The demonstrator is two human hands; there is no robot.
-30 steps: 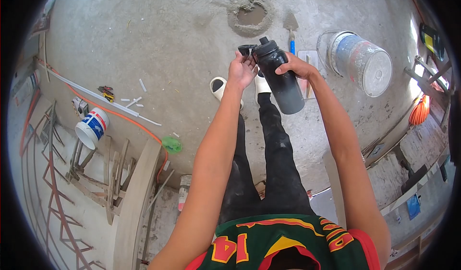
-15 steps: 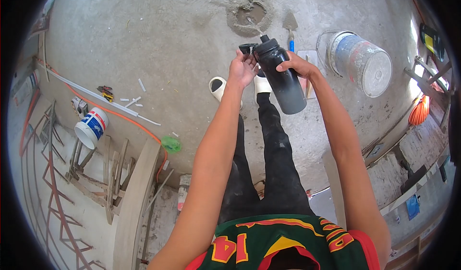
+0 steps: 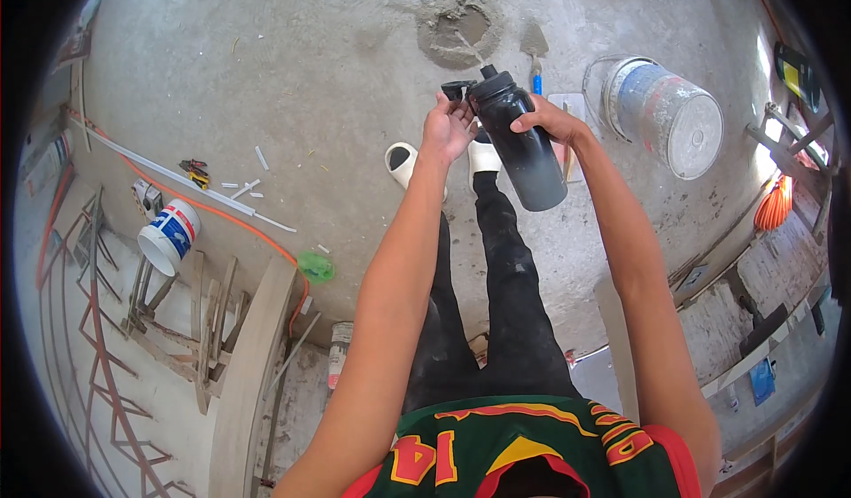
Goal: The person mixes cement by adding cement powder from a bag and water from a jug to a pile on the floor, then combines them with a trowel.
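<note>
My right hand (image 3: 551,120) is wrapped round a black-to-grey water bottle (image 3: 525,148), tilted with its spout pointing away from me. A thin stream of water (image 3: 470,48) runs from the spout into a ring of wet mortar (image 3: 432,44) on the floor, where grey water (image 3: 472,25) pools in the hollow. Beside the bottle's neck, my left hand (image 3: 450,128) has its palm turned up and its fingers at the black flip cap (image 3: 456,89), which it appears to hold. Right of the mortar lies a trowel (image 3: 535,46) with a blue handle.
A mortar-stained bucket (image 3: 669,112) lies on its side at the right. A pale board (image 3: 574,108) is near my shoes (image 3: 402,163). Leftward are pliers (image 3: 195,172), white plastic strips (image 3: 245,188), an orange hose (image 3: 232,214), a small white bucket (image 3: 170,235) and a green plastic bag (image 3: 316,266).
Water keeps running from the spout, and the pool inside the mortar ring looks slightly different. Both hands and the bottle stay almost in place.
</note>
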